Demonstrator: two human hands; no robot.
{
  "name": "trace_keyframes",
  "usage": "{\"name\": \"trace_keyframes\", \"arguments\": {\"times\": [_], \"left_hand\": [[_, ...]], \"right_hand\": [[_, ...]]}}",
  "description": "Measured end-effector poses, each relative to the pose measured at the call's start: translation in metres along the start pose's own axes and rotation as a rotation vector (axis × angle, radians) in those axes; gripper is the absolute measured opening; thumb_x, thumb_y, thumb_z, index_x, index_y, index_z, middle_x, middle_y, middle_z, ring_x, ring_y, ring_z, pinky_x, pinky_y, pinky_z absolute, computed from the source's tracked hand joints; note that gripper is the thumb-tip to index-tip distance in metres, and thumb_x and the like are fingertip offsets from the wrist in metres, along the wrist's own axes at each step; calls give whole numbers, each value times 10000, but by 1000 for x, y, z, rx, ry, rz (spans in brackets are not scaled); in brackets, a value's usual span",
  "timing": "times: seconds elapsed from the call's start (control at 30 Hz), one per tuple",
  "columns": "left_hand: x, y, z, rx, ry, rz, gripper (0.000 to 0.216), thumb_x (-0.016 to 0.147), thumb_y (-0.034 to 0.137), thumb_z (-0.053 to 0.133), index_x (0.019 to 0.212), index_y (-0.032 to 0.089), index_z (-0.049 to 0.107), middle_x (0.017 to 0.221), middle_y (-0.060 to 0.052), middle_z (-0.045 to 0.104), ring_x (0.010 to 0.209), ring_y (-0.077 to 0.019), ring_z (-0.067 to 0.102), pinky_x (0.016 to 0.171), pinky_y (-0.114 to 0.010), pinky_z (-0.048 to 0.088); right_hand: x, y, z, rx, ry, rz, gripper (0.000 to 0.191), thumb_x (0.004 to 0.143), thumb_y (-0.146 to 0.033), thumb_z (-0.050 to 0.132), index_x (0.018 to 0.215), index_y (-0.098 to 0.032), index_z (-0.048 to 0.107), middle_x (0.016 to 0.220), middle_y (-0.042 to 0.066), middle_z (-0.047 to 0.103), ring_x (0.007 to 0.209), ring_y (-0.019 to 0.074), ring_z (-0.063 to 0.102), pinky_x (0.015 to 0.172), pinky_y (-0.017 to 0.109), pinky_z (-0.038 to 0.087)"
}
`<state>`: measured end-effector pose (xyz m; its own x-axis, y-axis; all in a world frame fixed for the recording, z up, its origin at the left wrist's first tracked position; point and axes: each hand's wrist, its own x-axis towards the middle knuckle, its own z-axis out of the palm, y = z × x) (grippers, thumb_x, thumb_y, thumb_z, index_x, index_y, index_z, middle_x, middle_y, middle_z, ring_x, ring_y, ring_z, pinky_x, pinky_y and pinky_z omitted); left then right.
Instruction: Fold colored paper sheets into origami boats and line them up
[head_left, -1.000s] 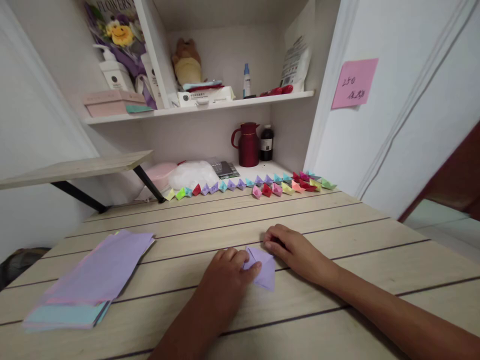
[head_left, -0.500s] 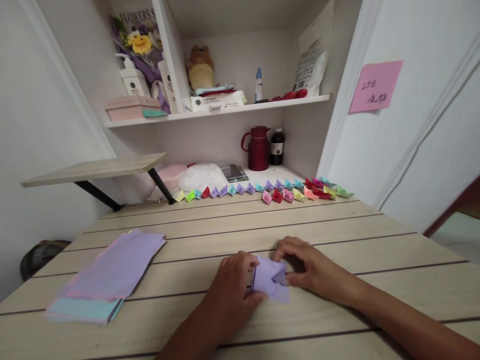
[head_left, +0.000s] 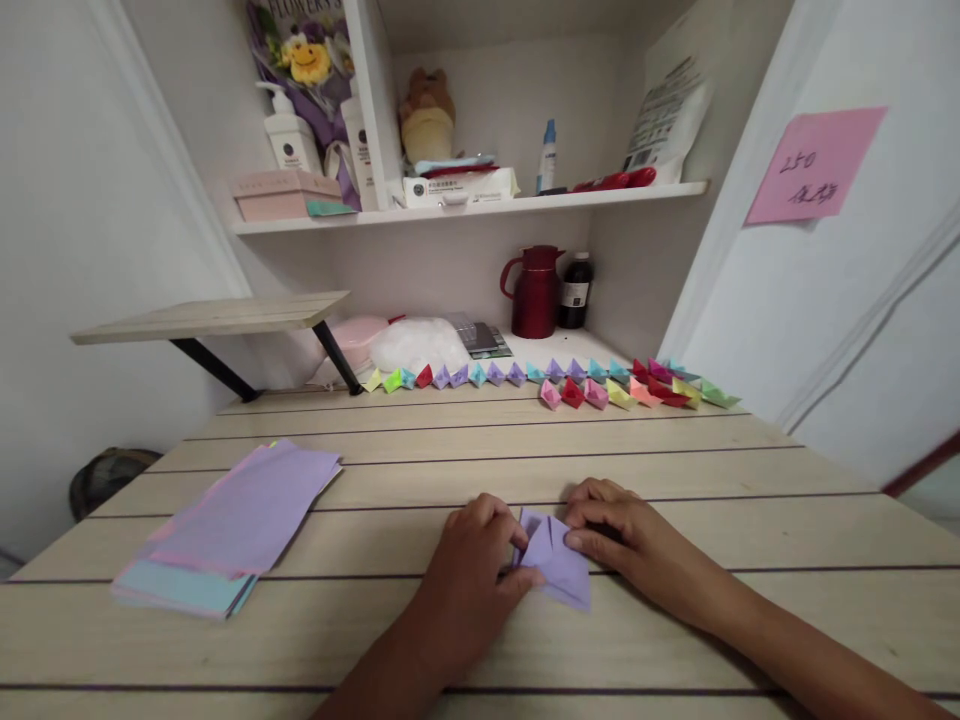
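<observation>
A small sheet of purple paper [head_left: 561, 572], partly folded with flaps on its upper part, lies on the wooden table between my hands. My left hand [head_left: 480, 565] pinches its left edge, thumb on top near the lower left. My right hand [head_left: 616, 525] grips the upper right corner with thumb and fingers, the fingertips pressing on a flap. Farther left lies a stack of coloured paper sheets [head_left: 251, 510], purple on top, with pink and light blue showing beneath. Along the back edge stand rows of small folded paper boats [head_left: 596, 394] in several colours.
A small raised wooden shelf [head_left: 217, 315] on black brackets stands at the back left. Behind the boats are a red jug [head_left: 535, 292], a dark bottle [head_left: 575, 292] and a white plastic bag [head_left: 418, 346]. A pink note [head_left: 817, 165] hangs on the right wall.
The flap on the purple paper's right side now lies flatter, and a triangular fold shows at its top. My right fingers have pressed down on it. The view has shifted slightly.
</observation>
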<state>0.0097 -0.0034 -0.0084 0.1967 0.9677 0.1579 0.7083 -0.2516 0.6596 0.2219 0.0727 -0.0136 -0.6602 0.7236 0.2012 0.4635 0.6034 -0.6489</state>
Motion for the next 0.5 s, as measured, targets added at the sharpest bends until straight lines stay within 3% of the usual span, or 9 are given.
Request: {"name": "trace_keyframes", "arguments": {"times": [0.13, 0.27, 0.5], "left_hand": [[3, -1, 2, -28, 58, -13, 13, 810, 195, 612, 800, 203, 615, 979, -24, 566, 986, -196, 531, 898, -345, 380], [6, 0, 4, -12, 80, -4, 235, 875, 186, 489, 654, 184, 570, 906, -23, 568, 915, -181, 547, 840, -333, 403], [6, 1, 11, 62, 164, -44, 103, 761, 165, 645, 689, 199, 579, 917, -14, 580, 925, -200, 550, 872, -375, 404]], "right_hand": [[5, -4, 4, -124, 20, 18, 211, 929, -318, 510, 755, -215, 569, 826, 19, 593, 839, 202, 545, 759, 341, 409], [8, -5, 8, -209, 39, 25, 244, 944, -319, 471, 746, -210, 565, 796, 24, 585, 811, 205, 542, 749, 345, 407], [11, -5, 13, -292, 47, 48, 274, 950, -325, 436, 739, -206, 564, 798, 39, 597, 780, 210, 560, 718, 349, 419]]}}
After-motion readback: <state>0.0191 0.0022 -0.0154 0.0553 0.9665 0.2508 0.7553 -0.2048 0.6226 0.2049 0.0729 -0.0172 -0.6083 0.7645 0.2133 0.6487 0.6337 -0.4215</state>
